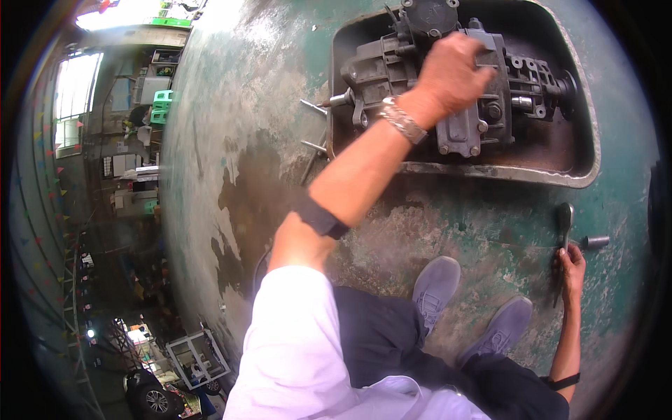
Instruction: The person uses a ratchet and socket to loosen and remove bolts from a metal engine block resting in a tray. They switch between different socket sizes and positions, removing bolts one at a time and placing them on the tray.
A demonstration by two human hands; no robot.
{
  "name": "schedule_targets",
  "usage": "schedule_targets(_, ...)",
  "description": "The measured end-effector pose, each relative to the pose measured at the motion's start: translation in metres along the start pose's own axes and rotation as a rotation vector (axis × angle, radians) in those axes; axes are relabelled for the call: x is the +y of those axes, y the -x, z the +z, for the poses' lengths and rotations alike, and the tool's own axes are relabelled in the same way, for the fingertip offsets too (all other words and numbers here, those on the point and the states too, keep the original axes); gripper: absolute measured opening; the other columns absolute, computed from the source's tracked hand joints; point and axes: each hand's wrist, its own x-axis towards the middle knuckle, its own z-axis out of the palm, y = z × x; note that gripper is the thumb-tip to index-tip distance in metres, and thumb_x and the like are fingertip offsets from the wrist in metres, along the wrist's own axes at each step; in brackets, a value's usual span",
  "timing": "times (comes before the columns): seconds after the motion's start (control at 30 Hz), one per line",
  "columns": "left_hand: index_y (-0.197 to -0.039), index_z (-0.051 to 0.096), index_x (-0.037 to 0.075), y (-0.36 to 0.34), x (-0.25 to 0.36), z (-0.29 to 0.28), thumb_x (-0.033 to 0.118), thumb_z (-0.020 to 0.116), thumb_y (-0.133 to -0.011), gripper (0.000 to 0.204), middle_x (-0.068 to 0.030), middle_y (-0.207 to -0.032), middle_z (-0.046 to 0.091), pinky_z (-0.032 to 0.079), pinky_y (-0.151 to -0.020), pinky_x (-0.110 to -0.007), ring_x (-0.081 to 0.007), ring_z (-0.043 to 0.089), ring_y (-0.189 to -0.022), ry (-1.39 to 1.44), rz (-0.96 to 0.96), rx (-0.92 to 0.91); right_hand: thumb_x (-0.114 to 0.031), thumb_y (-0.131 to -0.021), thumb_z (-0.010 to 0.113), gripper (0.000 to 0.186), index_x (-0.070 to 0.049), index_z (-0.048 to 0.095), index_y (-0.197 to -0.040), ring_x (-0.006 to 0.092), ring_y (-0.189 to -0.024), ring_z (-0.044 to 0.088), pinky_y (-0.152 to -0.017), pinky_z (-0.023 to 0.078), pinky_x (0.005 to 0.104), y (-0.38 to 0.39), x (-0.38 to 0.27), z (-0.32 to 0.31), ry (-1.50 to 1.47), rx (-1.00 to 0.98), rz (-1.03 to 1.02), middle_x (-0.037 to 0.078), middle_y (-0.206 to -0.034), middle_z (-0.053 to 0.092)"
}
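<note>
A dark metal gearbox [456,129] lies in a deep metal tray [490,171] on the floor. My left hand [451,73] is over the middle of the gearbox, slightly blurred, its thumb apart from the fingers. Nothing shows in it; whether it touches the casing, I cannot tell. Low on the right, my right hand [572,269] pinches the handle of a ratchet wrench [565,218], with the round head pointing away from me. Just right of the wrench, a grey cylindrical socket [596,242] lies on its side on the floor.
My shoes [435,287] stand on the worn green floor [392,231] before the tray. Metal rods [313,147] stick out at the tray's left side. Far left are green stools [162,106], a metal frame [197,358] and a wheel [155,399].
</note>
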Motion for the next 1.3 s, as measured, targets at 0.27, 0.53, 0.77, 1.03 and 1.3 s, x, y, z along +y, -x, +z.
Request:
schedule_targets(0.27,-0.093,0.069,-0.003,0.157,-0.121,-0.149,0.01,0.065,-0.086,0.015,-0.01,-0.081,0.07,0.051,-0.069,-0.031,-0.0182,0.066,-0.074,-0.032,-0.757,0.312,-0.01,-0.092,0.063,0.031,0.006,0.059,-0.119,0.0128,-0.096,0.059,-0.085,0.045,0.0248,-0.003,0.006,-0.009,0.285,-0.01,-0.147,0.009,-0.104,0.066)
schedule_targets(0.53,-0.105,0.071,0.001,0.311,-0.17,-0.134,0.008,0.058,-0.082,0.028,-0.021,-0.102,0.07,0.051,-0.089,-0.037,-0.0302,0.067,-0.101,-0.113,-1.415,-0.198,-0.007,-0.092,0.06,0.028,0.008,0.058,-0.117,0.0191,-0.102,0.06,-0.092,0.045,0.0303,0.02,-0.019,0.001,0.502,0.084,-0.288,0.012,-0.11,0.064)
schedule_targets(0.77,-0.124,0.063,0.009,0.323,-0.181,-0.112,0.008,0.053,-0.084,0.042,-0.0247,-0.114,0.065,0.047,-0.096,-0.039,-0.0348,0.061,-0.113,-0.255,-1.3,-0.253,-0.005,-0.09,0.06,0.021,0.003,0.06,-0.109,0.0206,-0.092,0.062,-0.082,0.049,0.0314,0.03,-0.041,0.023,0.714,0.124,-0.347,0.012,-0.1,0.063)
schedule_targets(1.03,-0.119,0.063,0.008,0.327,-0.201,-0.104,0.02,0.06,-0.087,0.035,-0.0246,-0.109,0.066,0.048,-0.09,-0.042,-0.036,0.062,-0.11,-0.238,-1.193,-0.525,-0.004,-0.089,0.06,0.016,0.004,0.06,-0.103,0.0223,-0.089,0.061,-0.08,0.048,0.0319,0.031,-0.052,0.031,0.741,0.127,-0.325,0.012,-0.097,0.061)
schedule_targets(1.3,-0.116,0.064,0.007,0.331,-0.196,-0.091,0.035,0.069,-0.082,0.045,-0.0235,-0.113,0.065,0.047,-0.09,-0.044,-0.04,0.059,-0.111,-0.184,-1.377,-0.407,-0.003,-0.088,0.06,0.01,0.002,0.061,-0.097,0.0225,-0.082,0.061,-0.075,0.048,0.0312,0.025,-0.049,0.029,0.763,0.135,-0.395,0.011,-0.091,0.06)
